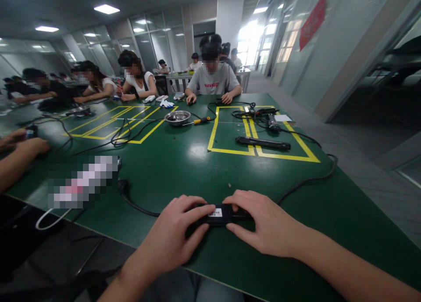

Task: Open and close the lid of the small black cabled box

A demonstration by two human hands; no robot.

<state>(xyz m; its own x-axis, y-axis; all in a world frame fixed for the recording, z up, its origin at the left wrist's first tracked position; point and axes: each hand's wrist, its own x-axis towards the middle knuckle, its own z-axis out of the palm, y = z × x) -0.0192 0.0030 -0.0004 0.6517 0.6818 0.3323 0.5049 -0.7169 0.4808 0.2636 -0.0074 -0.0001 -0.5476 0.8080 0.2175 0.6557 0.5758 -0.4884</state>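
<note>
A black adapter box (224, 215) with a small white label lies near the front edge of the green table (158, 170). My left hand (179, 227) grips its left end, fingertips by the label and thumb on the near side. Around the right end, where a black cable leaves, the fingers and thumb of my right hand (259, 221) are closed. One black cable (138, 207) runs left from the box to a black plug (123, 186). Another cable (305, 182) curves away to the right and back.
A blurred-out white object (88, 181) lies at the left. Farther back are a metal bowl (177, 118), a screwdriver (197, 121), a black rod (263, 143) and tangled cables within yellow tape. Another person's hands (24, 146) are at the left edge; a person (213, 76) sits opposite.
</note>
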